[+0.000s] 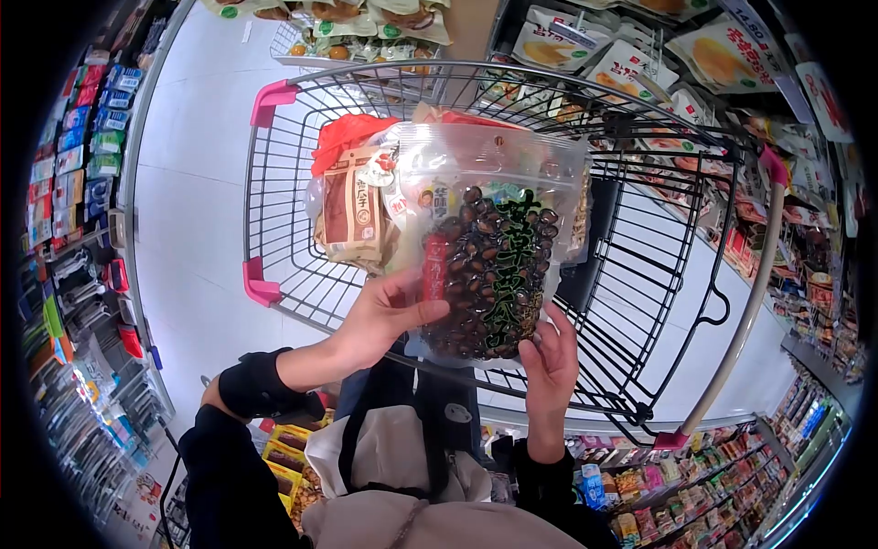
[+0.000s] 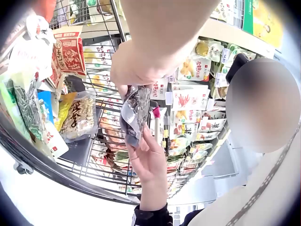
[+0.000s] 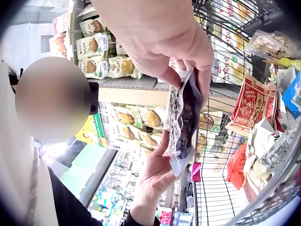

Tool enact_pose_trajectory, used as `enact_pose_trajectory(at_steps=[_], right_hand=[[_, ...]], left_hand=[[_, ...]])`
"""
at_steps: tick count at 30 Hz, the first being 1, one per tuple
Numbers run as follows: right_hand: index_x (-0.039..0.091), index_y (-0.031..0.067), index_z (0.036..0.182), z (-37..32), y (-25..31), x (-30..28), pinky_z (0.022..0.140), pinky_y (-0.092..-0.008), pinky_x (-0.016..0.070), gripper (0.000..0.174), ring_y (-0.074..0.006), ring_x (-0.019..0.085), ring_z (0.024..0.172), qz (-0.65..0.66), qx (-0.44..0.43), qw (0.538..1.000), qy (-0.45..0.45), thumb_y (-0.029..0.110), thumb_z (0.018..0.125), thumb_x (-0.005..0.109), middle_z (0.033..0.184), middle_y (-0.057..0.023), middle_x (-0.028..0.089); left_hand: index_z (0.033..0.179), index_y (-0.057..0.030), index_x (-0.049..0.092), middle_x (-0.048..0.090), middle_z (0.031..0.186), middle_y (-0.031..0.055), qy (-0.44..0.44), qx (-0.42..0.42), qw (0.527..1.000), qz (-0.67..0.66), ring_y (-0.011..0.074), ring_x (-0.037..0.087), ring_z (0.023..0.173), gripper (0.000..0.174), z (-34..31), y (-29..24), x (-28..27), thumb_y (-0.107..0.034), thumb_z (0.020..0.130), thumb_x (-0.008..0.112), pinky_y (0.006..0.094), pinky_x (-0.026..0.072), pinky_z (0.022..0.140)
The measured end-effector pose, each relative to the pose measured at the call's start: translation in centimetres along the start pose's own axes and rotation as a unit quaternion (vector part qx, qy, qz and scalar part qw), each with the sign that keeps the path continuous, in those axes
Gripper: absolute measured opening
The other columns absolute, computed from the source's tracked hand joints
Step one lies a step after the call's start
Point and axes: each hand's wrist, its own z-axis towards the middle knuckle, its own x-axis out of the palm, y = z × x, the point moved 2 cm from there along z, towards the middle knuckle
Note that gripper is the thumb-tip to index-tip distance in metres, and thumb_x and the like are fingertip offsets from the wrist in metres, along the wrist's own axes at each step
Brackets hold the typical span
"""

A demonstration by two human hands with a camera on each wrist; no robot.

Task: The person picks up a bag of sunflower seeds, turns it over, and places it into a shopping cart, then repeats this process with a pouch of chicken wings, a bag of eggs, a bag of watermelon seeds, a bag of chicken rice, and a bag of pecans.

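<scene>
A clear zip-top bag of black watermelon seeds [image 1: 485,265] with green lettering stands upright in front of me, above the shopping cart. My left hand [image 1: 389,316] grips its left edge, thumb across the front and the other fingers behind. At the lower right corner, my right hand [image 1: 551,352] pinches the bag between thumb and fingers. Seen edge-on in the right wrist view, the bag [image 3: 186,115] is held from both sides. Behind it in the cart lies a brown paper seed packet [image 1: 354,206] beside a red plastic bag [image 1: 347,139].
The black wire cart [image 1: 640,274] has pink corner caps and a pale handle [image 1: 745,302] on the right. In the left wrist view, a clear bag of pale snacks [image 2: 81,115] lies in it. Shelves of packaged food [image 1: 732,55] flank the white floor [image 1: 187,183].
</scene>
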Motion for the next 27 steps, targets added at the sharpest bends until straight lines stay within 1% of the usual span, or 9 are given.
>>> enact_pose_trajectory(at_steps=[5, 7, 8, 9, 10, 13, 22, 24, 27], right_hand=[[0.03, -0.0044, 0.125, 0.3, -0.2, 1.2, 0.083, -0.0242, 0.0395, 0.049, -0.016, 0.051, 0.099, -0.017, 0.009, 1.0, -0.003, -0.001, 0.08, 0.05, 0.111, -0.013, 0.051], [0.032, -0.0052, 0.125, 0.5, 0.0, 1.5, 0.073, -0.0163, 0.0363, 0.049, -0.0076, 0.049, 0.087, -0.014, 0.023, 0.999, -0.03, -0.001, 0.08, 0.051, 0.106, -0.0079, 0.052], [0.034, -0.0054, 0.125, 0.8, -0.3, 1.6, 0.068, -0.0127, 0.0338, 0.049, -0.0034, 0.047, 0.08, -0.012, 0.015, 0.999, -0.046, -0.001, 0.079, 0.052, 0.102, -0.0047, 0.053], [0.037, -0.0053, 0.124, 1.1, 0.2, 2.1, 0.058, -0.0105, 0.0253, 0.048, 0.0011, 0.036, 0.068, -0.008, 0.023, 0.999, -0.048, -0.002, 0.079, 0.052, 0.09, 0.0026, 0.05], [0.038, -0.0041, 0.124, 1.3, 0.2, 1.9, 0.055, -0.0114, 0.0237, 0.048, 0.0015, 0.032, 0.065, -0.006, -0.001, 1.0, -0.025, -0.002, 0.079, 0.054, 0.083, 0.0052, 0.047], [0.038, -0.0033, 0.125, 1.7, 0.8, 2.5, 0.057, -0.0108, 0.0239, 0.051, 0.0006, 0.031, 0.064, 0.017, 0.03, 0.999, -0.036, -0.002, 0.077, 0.057, 0.077, 0.0062, 0.041], [0.037, -0.0046, 0.125, 1.8, 0.4, 3.1, 0.06, -0.0091, 0.0222, 0.052, 0.0002, 0.028, 0.063, 0.012, 0.034, 0.999, -0.038, -0.001, 0.076, 0.057, 0.077, 0.0057, 0.034], [0.037, -0.0048, 0.125, 1.7, 0.0, 2.8, 0.06, -0.0091, 0.022, 0.052, 0.0001, 0.029, 0.064, -0.003, 0.032, 0.999, -0.043, -0.002, 0.076, 0.056, 0.077, 0.0055, 0.034], [0.037, -0.0049, 0.125, 1.7, 0.3, 3.2, 0.06, -0.0092, 0.0226, 0.052, -0.0004, 0.029, 0.064, 0.016, 0.045, 0.998, -0.052, -0.002, 0.076, 0.056, 0.078, 0.005, 0.035]], left_hand=[[0.113, -0.0018, 0.051, 0.058, 0.097, -0.0008, -0.023, -0.013, 1.0, 0.001, 0.0039, 0.05, 0.082, 0.032, -0.4, 0.6, -1.9, -0.007, 0.082, 0.056, 0.019, 0.0413, 0.072], [0.113, -0.0016, 0.052, 0.058, 0.096, -0.0008, -0.04, -0.02, 0.999, -0.013, 0.0034, 0.05, 0.081, 0.03, -0.2, 0.1, -2.0, -0.01, 0.083, 0.055, 0.0177, 0.0411, 0.068], [0.11, -0.001, 0.053, 0.058, 0.092, -0.0014, -0.041, -0.026, 0.999, -0.005, 0.0009, 0.049, 0.076, 0.028, -0.5, -1.1, -1.6, -0.012, 0.085, 0.053, 0.0149, 0.038, 0.06], [0.11, -0.0005, 0.053, 0.058, 0.091, -0.0016, -0.036, -0.02, 0.999, -0.017, 0.0, 0.048, 0.073, 0.027, -0.1, -0.7, -2.2, -0.012, 0.085, 0.053, 0.0141, 0.0359, 0.057], [0.11, -0.0001, 0.053, 0.058, 0.09, -0.0018, -0.031, -0.012, 0.999, -0.027, -0.001, 0.047, 0.071, 0.027, 0.2, -0.3, -2.7, -0.011, 0.085, 0.052, 0.0134, 0.0339, 0.054], [0.106, 0.0003, 0.055, 0.058, 0.079, -0.003, -0.04, -0.021, 0.999, 0.002, -0.0045, 0.034, 0.045, 0.023, 0.1, -1.5, -2.6, -0.009, 0.085, 0.053, 0.0109, 0.0244, 0.036], [0.103, -0.0009, 0.056, 0.051, 0.067, -0.0071, -0.042, -0.034, 0.999, -0.001, -0.0041, 0.032, 0.044, 0.022, 0.1, -2.0, -2.9, -0.012, 0.084, 0.054, 0.0125, 0.0208, 0.036], [0.109, -0.0008, 0.054, 0.056, 0.083, -0.0039, -0.026, -0.042, 0.999, 0.005, -0.0012, 0.041, 0.062, 0.027, -0.1, -1.9, -3.0, -0.013, 0.085, 0.053, 0.0134, 0.0299, 0.049], [0.112, -0.0004, 0.052, 0.058, 0.091, -0.0023, -0.007, -0.042, 0.999, 0.027, -0.0001, 0.045, 0.07, 0.03, 0.0, -1.7, -3.5, -0.013, 0.085, 0.053, 0.0142, 0.0341, 0.055]])
